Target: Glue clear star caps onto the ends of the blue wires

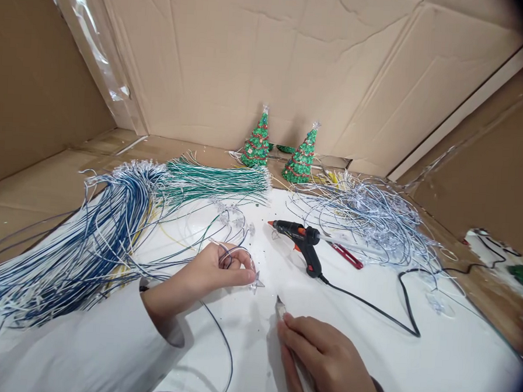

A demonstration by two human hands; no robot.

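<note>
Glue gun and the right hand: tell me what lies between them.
In the head view, only bare white table separates the glue gun from the right hand; the gun's black cord trails off to the side.

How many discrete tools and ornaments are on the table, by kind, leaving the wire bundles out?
Green tree ornaments: 2
Black glue gun: 1
Red-handled tool: 1
Clear star piece, in the left hand: 1
Slim pale tool, in the right hand: 1
Total: 6
</note>
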